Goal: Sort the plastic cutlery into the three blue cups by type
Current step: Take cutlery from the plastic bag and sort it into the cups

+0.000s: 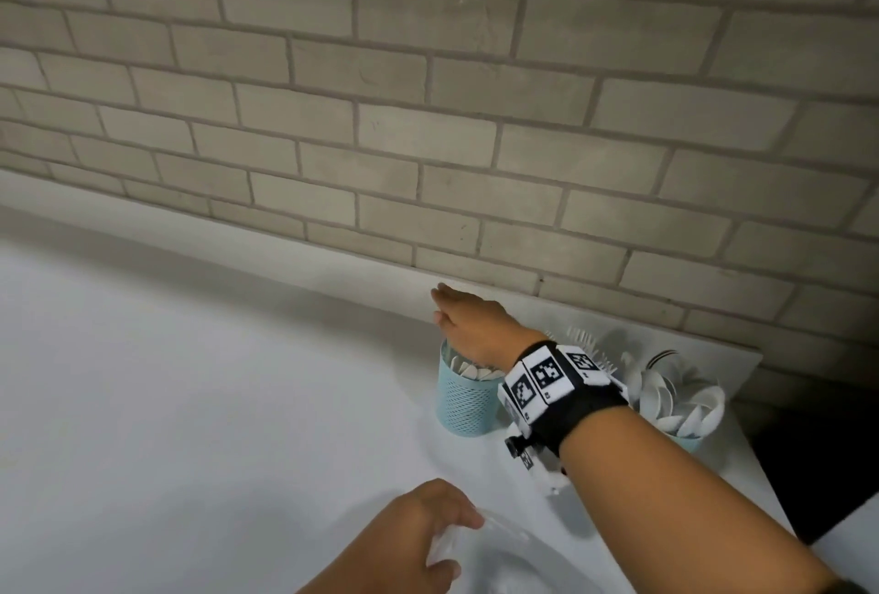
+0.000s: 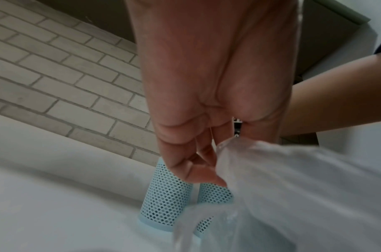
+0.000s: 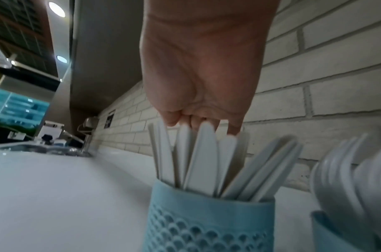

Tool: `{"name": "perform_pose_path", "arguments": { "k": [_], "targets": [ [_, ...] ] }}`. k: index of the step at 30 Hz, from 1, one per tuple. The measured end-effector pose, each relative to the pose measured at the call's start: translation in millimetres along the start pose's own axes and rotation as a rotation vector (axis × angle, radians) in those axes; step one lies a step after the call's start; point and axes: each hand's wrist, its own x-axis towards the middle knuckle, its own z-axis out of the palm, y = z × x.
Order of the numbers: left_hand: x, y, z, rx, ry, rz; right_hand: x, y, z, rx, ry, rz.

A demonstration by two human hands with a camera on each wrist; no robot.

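Note:
Three blue mesh cups stand by the brick wall. The left cup (image 1: 463,403) (image 3: 206,226) holds several white knives (image 3: 202,156). My right hand (image 1: 440,303) (image 3: 202,124) hovers over it with fingers loosely extended, the tips at the knife tops, gripping nothing. My wrist hides most of the middle cup (image 3: 327,235), which holds forks (image 1: 582,339). The right cup (image 1: 687,441) is full of spoons (image 1: 680,398). At the near edge, my left hand (image 1: 461,546) (image 2: 202,173) pinches the rim of a clear plastic container (image 1: 504,541) (image 2: 271,187).
The white counter (image 1: 190,403) stretches left of the cups. The brick wall (image 1: 428,118) rises right behind them. The counter ends just right of the spoon cup, with a dark gap (image 1: 818,474) beyond. A tap (image 3: 85,134) shows far off in the right wrist view.

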Motion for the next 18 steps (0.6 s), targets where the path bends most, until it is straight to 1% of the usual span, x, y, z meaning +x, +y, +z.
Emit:
{"name": "perform_pose_path", "arguments": {
  "k": [3, 6, 11, 14, 15, 18],
  "targets": [
    [-4.2, -2.8, 1.2, -0.017, 0.035, -0.030, 4.6, 4.3, 2.8, -0.102, -0.025, 0.073],
    [-7.0, -2.3, 1.7, -0.014, 0.056, -0.035, 5.0, 17.1, 5.2, 0.002, 0.005, 0.131],
    [-10.3, 0.1, 3.2, -0.054, 0.056, -0.057, -3.3, 34.0, 5.8, 0.053, 0.174, 0.166],
    [-12.1, 1.0, 2.5, -0.081, 0.068, -0.047, -7.2, 34.0, 10.4, 0.002, 0.328, 0.158],
    [-12.7, 2.3, 2.3, -0.075, 0.071, -0.053, -8.3, 32.0, 13.2, -0.020, 0.345, 0.146],
    [-14.3, 8.5, 1.0, -0.031, 0.075, -0.070, -17.0, 26.5, 13.8, -0.015, 0.279, 0.116]
  ]
}}
